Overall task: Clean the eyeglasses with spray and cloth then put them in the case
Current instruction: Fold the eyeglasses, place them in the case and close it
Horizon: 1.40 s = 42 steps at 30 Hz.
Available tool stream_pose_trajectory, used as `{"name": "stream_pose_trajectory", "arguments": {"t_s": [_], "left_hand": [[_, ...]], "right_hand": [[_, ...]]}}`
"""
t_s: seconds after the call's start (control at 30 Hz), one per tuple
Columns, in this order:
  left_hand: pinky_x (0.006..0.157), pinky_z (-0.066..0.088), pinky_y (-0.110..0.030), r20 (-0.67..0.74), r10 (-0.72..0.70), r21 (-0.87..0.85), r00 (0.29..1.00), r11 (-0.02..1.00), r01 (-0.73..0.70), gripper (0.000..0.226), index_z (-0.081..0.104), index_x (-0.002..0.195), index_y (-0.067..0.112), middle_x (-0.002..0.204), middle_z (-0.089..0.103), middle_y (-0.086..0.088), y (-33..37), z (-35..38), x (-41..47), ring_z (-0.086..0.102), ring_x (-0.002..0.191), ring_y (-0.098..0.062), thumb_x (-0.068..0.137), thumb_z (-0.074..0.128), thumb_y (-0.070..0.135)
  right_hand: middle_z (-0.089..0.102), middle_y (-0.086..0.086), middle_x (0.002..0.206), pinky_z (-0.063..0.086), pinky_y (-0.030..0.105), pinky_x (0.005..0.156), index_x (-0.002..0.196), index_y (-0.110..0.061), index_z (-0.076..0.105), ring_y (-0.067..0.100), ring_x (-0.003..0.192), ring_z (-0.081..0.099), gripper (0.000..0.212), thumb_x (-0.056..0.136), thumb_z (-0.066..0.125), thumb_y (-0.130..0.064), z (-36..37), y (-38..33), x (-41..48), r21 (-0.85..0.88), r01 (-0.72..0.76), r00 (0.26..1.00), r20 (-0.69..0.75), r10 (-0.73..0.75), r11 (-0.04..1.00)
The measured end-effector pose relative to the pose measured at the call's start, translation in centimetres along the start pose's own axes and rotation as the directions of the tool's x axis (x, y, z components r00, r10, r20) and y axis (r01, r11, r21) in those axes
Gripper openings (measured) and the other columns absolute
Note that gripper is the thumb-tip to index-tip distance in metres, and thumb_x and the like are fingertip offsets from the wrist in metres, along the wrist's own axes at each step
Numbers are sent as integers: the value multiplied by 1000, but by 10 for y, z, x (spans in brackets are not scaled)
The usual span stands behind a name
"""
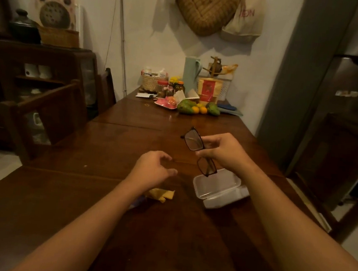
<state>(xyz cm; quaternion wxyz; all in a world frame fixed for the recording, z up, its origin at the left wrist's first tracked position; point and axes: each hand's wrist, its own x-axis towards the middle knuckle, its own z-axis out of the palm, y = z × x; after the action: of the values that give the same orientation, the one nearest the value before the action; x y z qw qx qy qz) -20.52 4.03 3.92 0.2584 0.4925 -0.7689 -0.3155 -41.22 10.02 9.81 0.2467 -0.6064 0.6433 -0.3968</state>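
Observation:
My right hand (220,149) holds dark-framed eyeglasses (193,140) by the bridge, tilted on end above the table, one lens up and the other hanging over the case. The translucent white case (218,189) lies open on the dark wooden table (67,201), just below and to the right of the glasses. My left hand (155,170) hovers empty, fingers loosely curled and apart, left of the glasses. A crumpled yellow cloth (163,194) lies under my left wrist. Something bluish (137,201) shows beside my left forearm, mostly hidden.
At the table's far end stand a basket, jars, a green jug, mangoes and oranges (195,108). Wooden chairs (50,108) line the left side. A steel fridge (342,108) stands at the right, close to the table's edge.

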Motion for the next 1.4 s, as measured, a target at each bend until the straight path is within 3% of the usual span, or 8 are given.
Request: {"name": "stream_pose_trajectory", "arguments": {"t_s": [0.17,0.3,0.43,0.7,0.9,1.13,1.3,1.4], "left_hand": [[64,53,-27,21,-30,36,999,999,29,59,58,125,17,110,66,-1,27,41,15,64,87,-12,77,78,44],[66,62,-41,72,-22,-97,997,995,29,31,68,102,15,86,70,2,33,61,17,71,72,-18,82,74,38],[58,57,-34,106,103,-1,989,995,-104,28,60,67,29,70,69,7,36,75,9,69,64,-15,72,72,54],[46,45,-19,-108,247,63,963,968,-241,10,76,85,23,67,65,13,43,93,-1,60,58,-2,84,66,21],[68,56,-25,-203,324,40,924,946,-323,13,75,97,22,85,71,9,41,86,-2,63,77,-4,88,68,18],[67,54,-24,-235,408,42,882,911,-411,16,76,98,24,88,72,9,38,80,-6,63,79,-5,88,68,15],[65,43,-7,-273,391,25,879,916,-400,20,75,102,25,87,64,17,36,81,-8,58,82,0,87,70,14],[67,48,-12,-309,380,14,872,918,-396,18,76,100,24,86,66,16,34,81,-6,59,80,0,85,71,14]], "right_hand": [[75,-19,84,52,13,65,93,-39,75,-2,79,68,35,73,85,-13,-26,35,-8,-165,-54,998,11,57,985],[75,-14,91,54,24,78,106,-31,75,3,85,68,38,74,84,-13,-38,51,-12,-252,-85,993,60,103,964],[70,-19,94,53,21,73,114,-33,71,1,88,65,43,76,84,-17,-48,60,-17,-346,-83,987,103,125,935],[68,-25,93,50,16,72,116,-36,71,-2,89,63,46,78,82,-15,-64,69,-22,-450,-37,964,217,150,892],[65,-24,103,56,17,73,109,-53,61,-5,97,63,54,77,82,-14,-69,70,-25,-439,25,965,245,93,898],[65,-13,99,54,17,60,101,-58,38,1,88,65,68,77,82,-13,-53,82,-32,-480,100,966,258,31,871],[69,-6,100,53,23,70,108,-54,27,9,91,66,73,78,81,-14,-42,92,-37,-542,166,966,258,-25,824],[71,-4,110,55,25,74,130,-54,21,11,96,67,89,77,82,-16,-36,95,-41,-574,214,966,245,-84,791]]}}
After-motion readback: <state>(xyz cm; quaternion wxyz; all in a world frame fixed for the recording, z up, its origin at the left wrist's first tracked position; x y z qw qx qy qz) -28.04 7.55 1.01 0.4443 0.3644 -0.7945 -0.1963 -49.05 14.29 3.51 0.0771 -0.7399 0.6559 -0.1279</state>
